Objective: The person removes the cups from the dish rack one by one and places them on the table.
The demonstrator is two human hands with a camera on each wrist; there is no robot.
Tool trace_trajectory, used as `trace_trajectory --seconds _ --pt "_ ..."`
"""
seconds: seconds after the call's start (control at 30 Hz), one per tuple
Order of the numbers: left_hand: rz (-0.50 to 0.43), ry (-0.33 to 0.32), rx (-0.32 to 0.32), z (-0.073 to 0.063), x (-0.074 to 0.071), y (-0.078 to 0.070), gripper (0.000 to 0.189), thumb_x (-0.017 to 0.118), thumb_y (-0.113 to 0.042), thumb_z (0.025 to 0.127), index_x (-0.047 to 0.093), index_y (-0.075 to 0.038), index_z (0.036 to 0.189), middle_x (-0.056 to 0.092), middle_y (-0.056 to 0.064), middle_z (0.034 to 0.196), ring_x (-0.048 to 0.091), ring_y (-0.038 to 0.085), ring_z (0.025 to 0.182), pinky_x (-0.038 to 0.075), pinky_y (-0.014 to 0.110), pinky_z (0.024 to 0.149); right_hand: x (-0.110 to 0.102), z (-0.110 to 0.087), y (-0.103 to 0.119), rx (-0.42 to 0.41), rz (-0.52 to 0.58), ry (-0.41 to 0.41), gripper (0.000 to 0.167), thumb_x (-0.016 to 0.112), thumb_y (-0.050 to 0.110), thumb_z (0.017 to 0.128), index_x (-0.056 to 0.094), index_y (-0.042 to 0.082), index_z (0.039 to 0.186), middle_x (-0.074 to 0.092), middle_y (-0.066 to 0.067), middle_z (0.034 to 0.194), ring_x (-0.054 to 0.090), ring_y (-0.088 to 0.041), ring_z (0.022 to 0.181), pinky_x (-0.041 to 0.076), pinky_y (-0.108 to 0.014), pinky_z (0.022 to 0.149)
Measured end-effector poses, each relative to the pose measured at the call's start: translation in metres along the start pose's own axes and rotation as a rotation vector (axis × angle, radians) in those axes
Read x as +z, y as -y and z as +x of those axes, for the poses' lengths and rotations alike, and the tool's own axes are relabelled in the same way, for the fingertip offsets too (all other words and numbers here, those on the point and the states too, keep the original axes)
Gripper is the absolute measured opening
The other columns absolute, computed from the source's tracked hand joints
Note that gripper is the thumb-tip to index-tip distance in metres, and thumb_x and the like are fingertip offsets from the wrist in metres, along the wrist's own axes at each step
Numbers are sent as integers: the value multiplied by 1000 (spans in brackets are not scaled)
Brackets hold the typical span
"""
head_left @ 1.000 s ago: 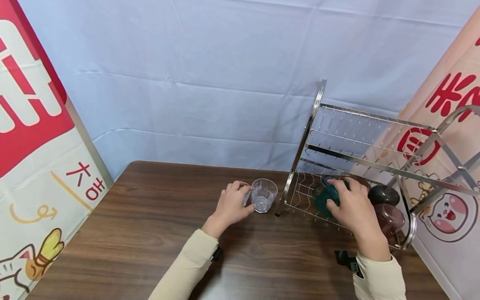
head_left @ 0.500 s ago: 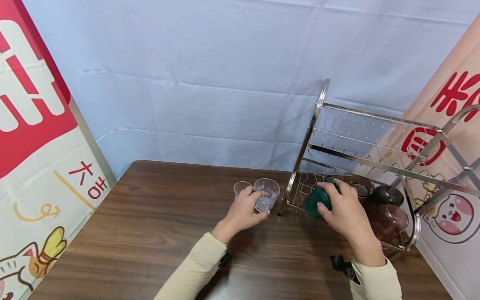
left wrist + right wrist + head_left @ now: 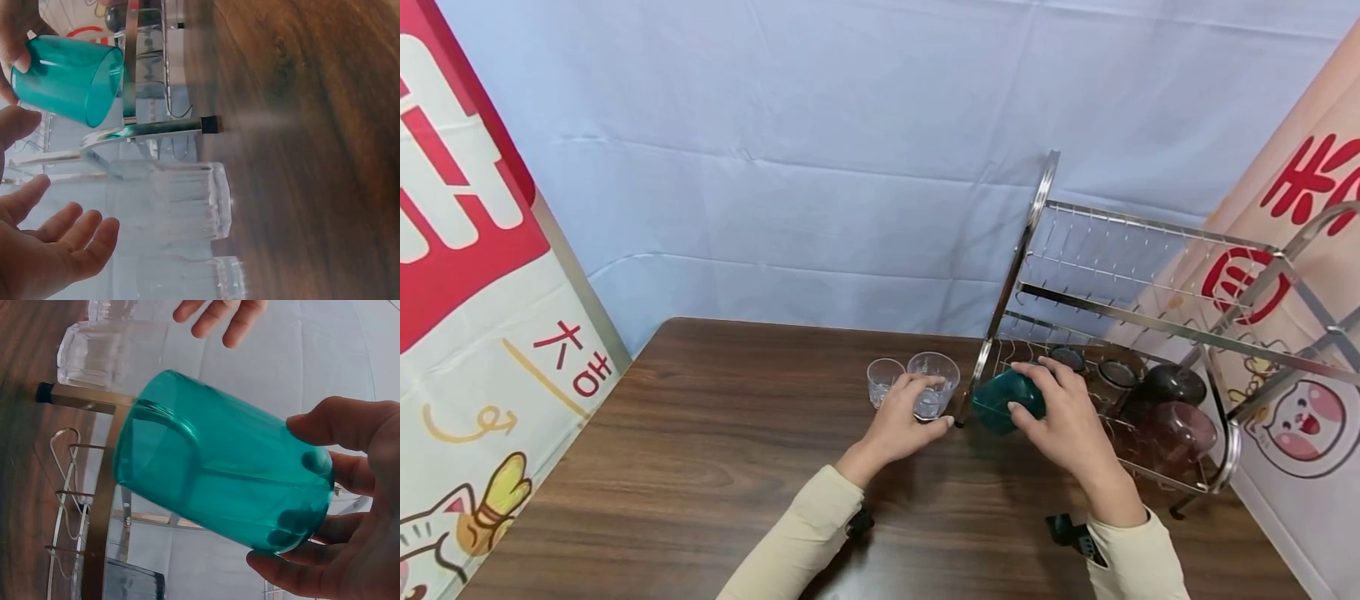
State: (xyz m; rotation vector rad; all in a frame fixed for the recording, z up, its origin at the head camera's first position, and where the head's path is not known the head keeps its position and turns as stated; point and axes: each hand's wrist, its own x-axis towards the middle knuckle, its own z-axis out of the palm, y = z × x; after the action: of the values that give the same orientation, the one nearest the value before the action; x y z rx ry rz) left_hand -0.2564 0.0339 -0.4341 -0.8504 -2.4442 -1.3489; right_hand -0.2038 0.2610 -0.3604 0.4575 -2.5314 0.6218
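The right hand (image 3: 1066, 423) grips a teal cup (image 3: 1002, 402); the left hand (image 3: 897, 427) spreads loosely; a banner (image 3: 478, 346) reads "大吉".

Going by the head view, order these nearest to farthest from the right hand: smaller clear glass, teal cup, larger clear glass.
From the right hand:
1. Teal cup: held in its fingers, tilted.
2. Larger clear glass: to the left, on the table, partly behind the left hand.
3. Smaller clear glass: farther left, just beyond the larger one.
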Motion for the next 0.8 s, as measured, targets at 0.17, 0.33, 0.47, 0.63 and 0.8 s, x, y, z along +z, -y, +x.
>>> trace_trajectory --seconds 0.17,0.33,0.47,0.63,0.8 --pt "-43 -41 1 1 4 3 55 74 -26 76 57 -9 125 53 6 121 47 20 114 40 40 91 1 -1 2 41 33 -19 49 73 8 75 57 5 121 43 -29 127 37 -48 113 34 -66 80" --pt "-112 -63 -3 0 7 4 55 75 -26 76 57 -10 126 53 6 121 50 24 110 44 40 85 2 -3 4 61 82 -53 51 74 10 76 56 6 123 44 -28 127 39 -47 112 30 -67 83" --pt "-182 -73 -2 0 7 5 56 75 -26 76 55 -12 127 52 8 120 51 28 106 47 37 77 7 -5 2 48 108 -101 51 74 9 76 56 5 124 46 -26 126 44 -45 110 37 -64 80" --pt "-276 -74 -2 -3 7 7 58 76 -23 77 52 -16 130 50 8 124 50 24 109 47 32 80 15 -7 1 36 164 -138 50 73 7 76 57 4 124 49 -23 123 50 -40 102 45 -57 72" --pt "-397 -59 29 -6 1 0 60 75 -10 77 50 -9 131 47 16 127 48 34 111 48 38 82 21 -9 2 78 224 -118 48 72 9 80 56 5 125 52 -22 119 54 -34 92 48 -50 66"
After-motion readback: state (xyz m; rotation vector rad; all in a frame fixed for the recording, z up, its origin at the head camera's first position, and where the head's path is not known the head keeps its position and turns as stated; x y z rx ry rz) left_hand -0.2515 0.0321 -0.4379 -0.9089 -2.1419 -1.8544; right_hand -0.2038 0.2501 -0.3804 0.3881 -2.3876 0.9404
